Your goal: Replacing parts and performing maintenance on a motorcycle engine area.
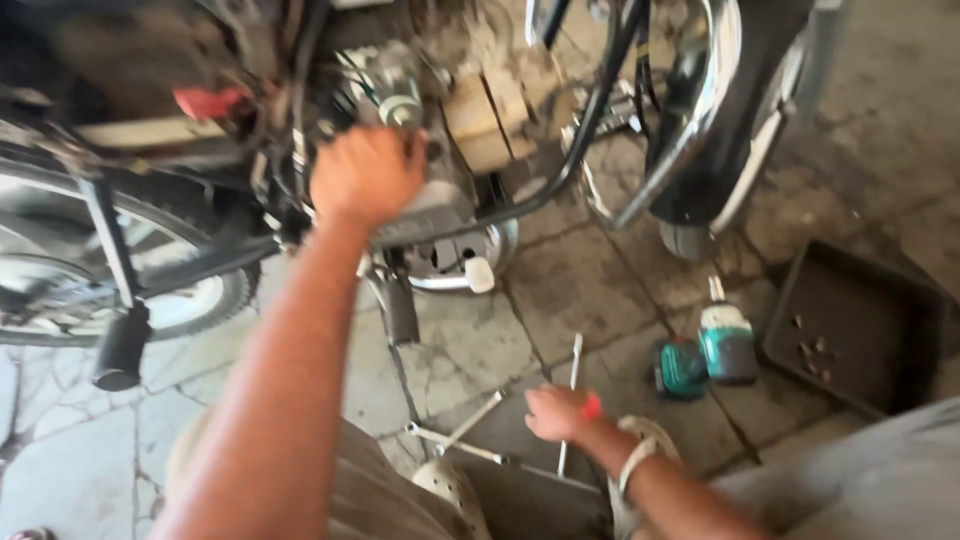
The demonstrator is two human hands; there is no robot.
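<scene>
My left hand [366, 172] reaches up with closed fingers against the motorcycle engine [470, 90], pressed on a grey engine cover just below a round metal fitting; whether it grips a part is unclear. Down on the stone floor, my right hand [556, 412] closes on a red-handled screwdriver [574, 372], its long shaft pointing away from me. A cross-shaped metal wrench [458, 432] lies just left of that hand.
A green cordless power tool [708, 352] lies on the floor to the right, beside a dark tray [850, 330] holding a few small bolts. The rear wheel [190, 300] and a black footpeg [122, 348] are at left; chrome exhaust [690, 120] and frame tubes are ahead.
</scene>
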